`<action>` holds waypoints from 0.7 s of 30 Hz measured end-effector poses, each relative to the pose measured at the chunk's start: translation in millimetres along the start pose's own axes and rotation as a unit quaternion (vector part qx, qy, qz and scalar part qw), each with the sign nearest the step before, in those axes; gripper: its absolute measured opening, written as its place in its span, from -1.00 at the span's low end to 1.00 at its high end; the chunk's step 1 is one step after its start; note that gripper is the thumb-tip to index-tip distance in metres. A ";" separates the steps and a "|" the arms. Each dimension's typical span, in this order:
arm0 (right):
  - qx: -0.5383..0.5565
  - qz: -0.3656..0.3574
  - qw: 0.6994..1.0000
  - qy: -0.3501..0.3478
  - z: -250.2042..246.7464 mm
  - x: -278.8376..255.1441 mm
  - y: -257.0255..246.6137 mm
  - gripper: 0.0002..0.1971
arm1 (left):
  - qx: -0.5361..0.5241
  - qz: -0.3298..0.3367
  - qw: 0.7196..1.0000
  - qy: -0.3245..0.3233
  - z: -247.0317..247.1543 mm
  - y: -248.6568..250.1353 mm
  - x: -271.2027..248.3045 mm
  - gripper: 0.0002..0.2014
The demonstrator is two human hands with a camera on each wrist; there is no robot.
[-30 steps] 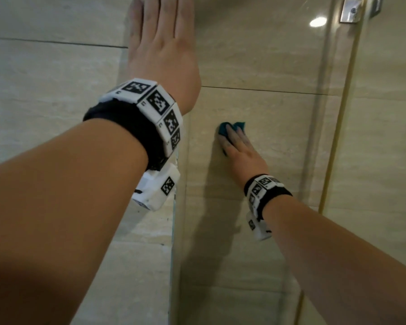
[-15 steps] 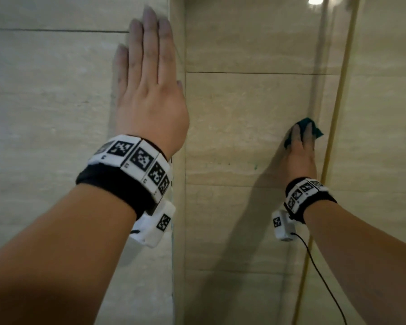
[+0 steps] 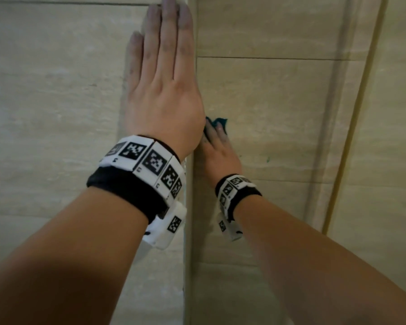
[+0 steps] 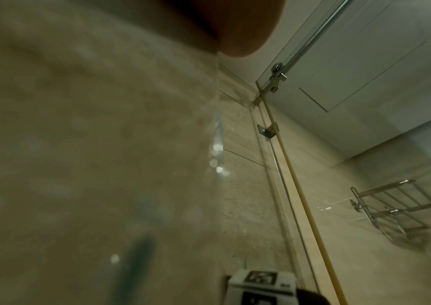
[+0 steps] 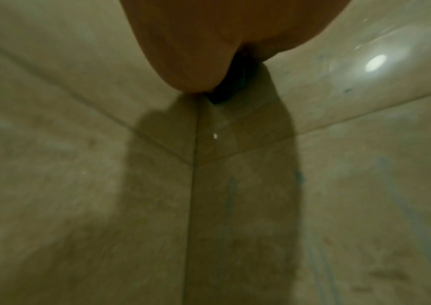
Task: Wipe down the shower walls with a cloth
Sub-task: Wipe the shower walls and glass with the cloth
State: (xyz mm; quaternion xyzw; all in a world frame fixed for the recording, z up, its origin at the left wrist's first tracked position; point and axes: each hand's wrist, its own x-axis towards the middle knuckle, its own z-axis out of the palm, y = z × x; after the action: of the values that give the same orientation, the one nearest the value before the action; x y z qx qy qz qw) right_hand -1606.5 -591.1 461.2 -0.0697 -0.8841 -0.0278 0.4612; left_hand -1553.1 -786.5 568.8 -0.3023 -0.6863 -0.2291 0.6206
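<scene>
My left hand (image 3: 164, 78) lies flat on the left beige tiled wall (image 3: 56, 90), fingers straight and together, just left of the corner. My right hand (image 3: 218, 151) presses a teal cloth (image 3: 220, 121) against the back wall (image 3: 279, 109), right beside the corner and partly behind the left hand. Only the cloth's top edge shows above the right fingers. In the right wrist view the cloth (image 5: 235, 82) is a dark wad under the palm (image 5: 204, 41). The left wrist view shows only the heel of the left palm (image 4: 235, 26) on the tile.
A glass panel with a brass-coloured edge (image 3: 352, 137) stands to the right of the back wall. Its metal clamp (image 4: 267, 130) and a roller fitting (image 4: 277, 76) sit higher up. Beyond the glass a chrome rack (image 4: 391, 210) hangs on the wall. A small teal speck (image 3: 267, 158) marks the tile.
The right hand has slid the cloth left along the back wall, from beside the glass edge to the corner. The left hand has stayed flat on the left wall.
</scene>
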 end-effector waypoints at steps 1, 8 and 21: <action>-0.002 -0.005 1.000 -0.008 4.8 -1.1 -4.3 -0.36 | -0.001 0.002 1.000 0.000 -0.3 -0.3 0.1 -0.29; -0.071 -0.024 0.997 -0.036 -30.5 -16.8 50.5 -0.21 | -0.012 0.001 1.000 -0.006 -1.5 -2.6 -0.6 -0.30; 0.027 0.256 0.964 0.068 -83.1 -85.6 168.1 -0.25 | -0.031 -0.030 0.999 -0.009 0.3 4.5 -26.4 -0.34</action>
State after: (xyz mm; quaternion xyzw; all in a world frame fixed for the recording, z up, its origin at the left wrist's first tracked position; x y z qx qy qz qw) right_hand -1465.7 -442.6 436.1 -0.2796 -0.8035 0.1104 0.5138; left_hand -1549.0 -786.5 542.3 -0.3023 -0.6935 -0.2659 0.5975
